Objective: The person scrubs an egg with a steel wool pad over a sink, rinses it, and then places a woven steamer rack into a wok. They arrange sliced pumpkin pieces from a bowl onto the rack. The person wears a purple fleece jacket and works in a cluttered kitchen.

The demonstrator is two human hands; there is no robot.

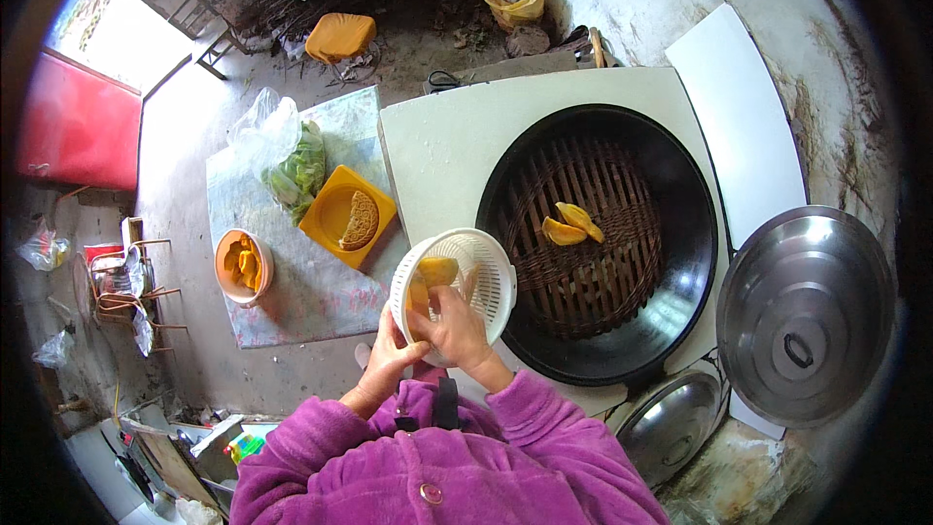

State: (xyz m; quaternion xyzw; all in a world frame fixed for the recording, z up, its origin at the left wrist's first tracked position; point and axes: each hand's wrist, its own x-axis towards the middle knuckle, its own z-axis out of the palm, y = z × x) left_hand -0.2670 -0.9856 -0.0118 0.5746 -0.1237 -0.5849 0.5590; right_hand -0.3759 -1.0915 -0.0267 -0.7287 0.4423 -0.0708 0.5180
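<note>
My left hand (388,362) grips the near left rim of a white plastic colander (490,255), tilted in front of my body. Inside it lie yellow-orange pieces (438,271), perhaps pumpkin or squash. My right hand (453,327) reaches into the colander with its fingers among the pieces; whether it grips one is hidden. To the right, a large black wok (691,248) holds a brown slatted wicker rack (605,273). Several similar wedges (576,222) rest near the middle of that rack.
On the low table (321,306) at left stand a pink tub (220,273) of orange pieces, a yellow tray (321,213) with a part-eaten mooncake (361,221), and a plastic bag of leafy greens (295,171). A large metal lid (805,292) and a metal bowl-like vessel (670,423) flank the wok's right side.
</note>
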